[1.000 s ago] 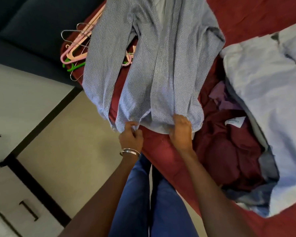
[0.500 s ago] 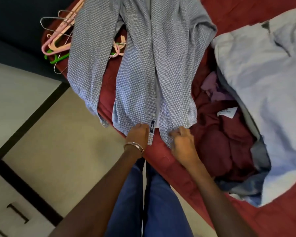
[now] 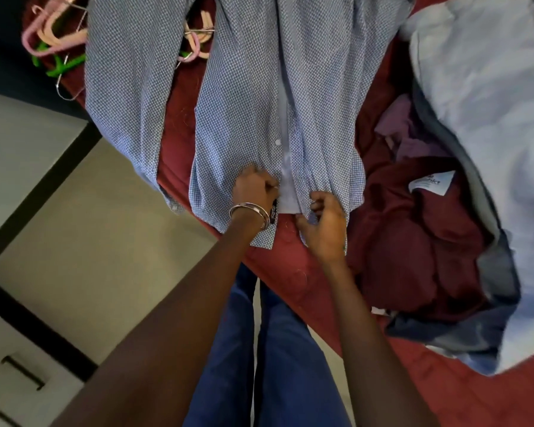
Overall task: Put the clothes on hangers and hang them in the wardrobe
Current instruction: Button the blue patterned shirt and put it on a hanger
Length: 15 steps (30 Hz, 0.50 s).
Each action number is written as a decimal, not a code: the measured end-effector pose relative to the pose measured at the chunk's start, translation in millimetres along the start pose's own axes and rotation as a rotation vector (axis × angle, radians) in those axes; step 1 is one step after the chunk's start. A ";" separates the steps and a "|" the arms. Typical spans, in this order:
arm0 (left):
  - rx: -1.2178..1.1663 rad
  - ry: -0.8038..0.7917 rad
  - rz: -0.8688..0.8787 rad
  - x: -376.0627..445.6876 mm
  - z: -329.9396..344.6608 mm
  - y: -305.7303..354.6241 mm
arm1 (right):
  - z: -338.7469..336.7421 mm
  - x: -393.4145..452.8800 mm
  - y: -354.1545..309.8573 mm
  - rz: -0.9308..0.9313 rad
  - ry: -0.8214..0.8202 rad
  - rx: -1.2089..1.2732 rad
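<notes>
The red bedcover (image 3: pixel 290 272) is carrying everything here, and the patterned blue shirt (image 3: pixel 238 87) is now lying flatter and longer across it than it was a second ago: then its lower hem was bunched up in both hands, and half a second ago the two front panels were being drawn down and together. Now the fronts are lying side by side with the pale inner placket showing between them, so the shirt is being squared up (probably for buttoning or for taking a hanger, though I cannot tell which). Nothing is on a hanger yet, so the task is looking early.

To the right, the pale blue garment (image 3: pixel 481 118) is sprawling over the maroon garment (image 3: pixel 413 241), both waiting their turn. At the upper left, the pink and green hangers (image 3: pixel 56 38) are lying partly under the shirt's sleeve, well apart from the hands.

The left hand (image 3: pixel 253 192) is resting on the left front panel near the hem, knuckles up and fingers curled, pinching the panel's edge beside the placket; a metal bangle (image 3: pixel 250 212) is sitting on that wrist. The right hand (image 3: pixel 324 226) is lying just beside it on the other panel's lower corner, fingers loosely bent and slightly apart, thumb and forefinger nipping the cloth's edge. Both forearms are reaching forward and down from the body.
</notes>
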State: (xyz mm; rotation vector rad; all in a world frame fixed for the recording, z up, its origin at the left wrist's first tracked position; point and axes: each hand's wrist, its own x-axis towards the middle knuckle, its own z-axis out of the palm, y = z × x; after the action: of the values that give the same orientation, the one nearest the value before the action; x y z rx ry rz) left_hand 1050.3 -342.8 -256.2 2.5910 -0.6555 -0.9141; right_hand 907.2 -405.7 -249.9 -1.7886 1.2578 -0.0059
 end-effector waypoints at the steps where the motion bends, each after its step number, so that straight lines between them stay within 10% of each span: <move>1: -0.025 0.012 0.013 -0.9 1.1 -3.0 | -6.3 -1.7 0.9 0.029 -0.017 0.130; 7: -0.199 -0.013 -0.030 -2.0 -3.0 -6.2 | -16.3 -21.6 -4.1 -0.249 0.362 -0.057; 15: -0.393 -0.090 -0.104 -6.9 -12.9 -15.2 | 10.2 -30.2 8.7 -0.095 0.016 -0.377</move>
State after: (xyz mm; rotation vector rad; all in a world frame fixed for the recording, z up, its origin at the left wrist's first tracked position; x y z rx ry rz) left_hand 1058.7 -324.6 -249.7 2.2592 -0.3240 -1.0753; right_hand 891.1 -376.9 -247.5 -2.1730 1.2438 0.1734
